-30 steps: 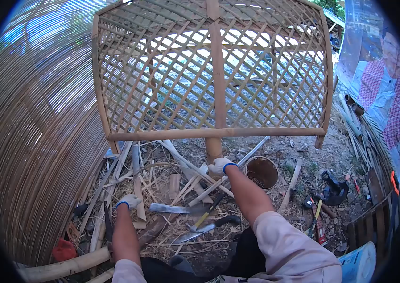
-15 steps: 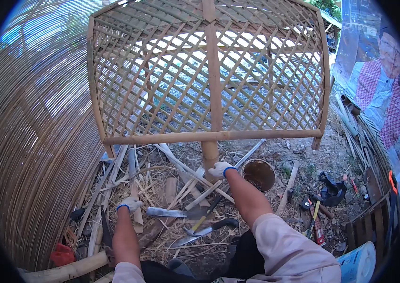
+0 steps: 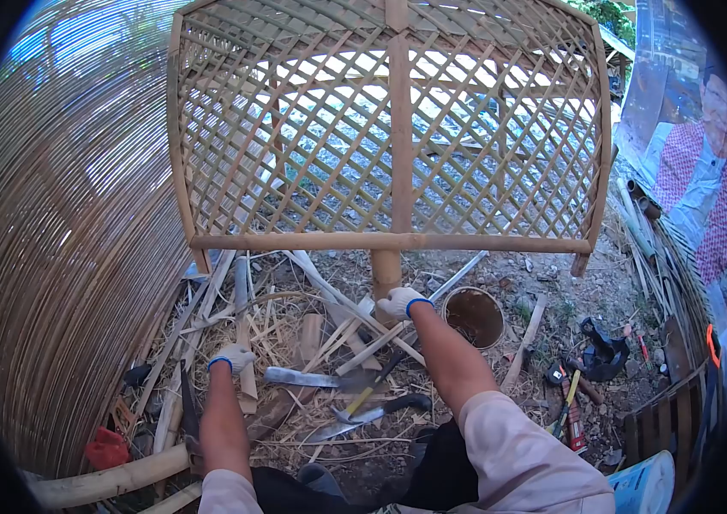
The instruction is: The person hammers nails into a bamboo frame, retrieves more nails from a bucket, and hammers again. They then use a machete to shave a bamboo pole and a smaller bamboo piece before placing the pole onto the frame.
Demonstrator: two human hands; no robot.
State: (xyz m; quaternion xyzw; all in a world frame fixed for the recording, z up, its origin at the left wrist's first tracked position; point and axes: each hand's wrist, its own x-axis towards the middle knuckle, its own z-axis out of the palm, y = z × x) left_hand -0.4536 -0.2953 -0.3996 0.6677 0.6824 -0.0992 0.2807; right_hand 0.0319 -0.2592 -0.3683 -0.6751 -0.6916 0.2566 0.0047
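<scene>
Bamboo scraps (image 3: 273,324) litter the ground (image 3: 543,272); our right hand (image 3: 397,303) grips the bamboo post (image 3: 386,267), likely a sturdier hold than the lattice (image 3: 401,154); for our left hand (image 3: 232,355), we cannot tell.

A curved screen of thin slats (image 3: 63,283) rises on the left, a red plastic object (image 3: 108,449) near its foot. On the right are a printed banner (image 3: 685,161), a tape measure (image 3: 556,373) near a black object (image 3: 603,348) and a tilted blue-and-white bucket (image 3: 643,485).

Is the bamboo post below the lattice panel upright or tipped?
Upright: the post runs vertically below the panel, with the right hand at its lower part.
</scene>
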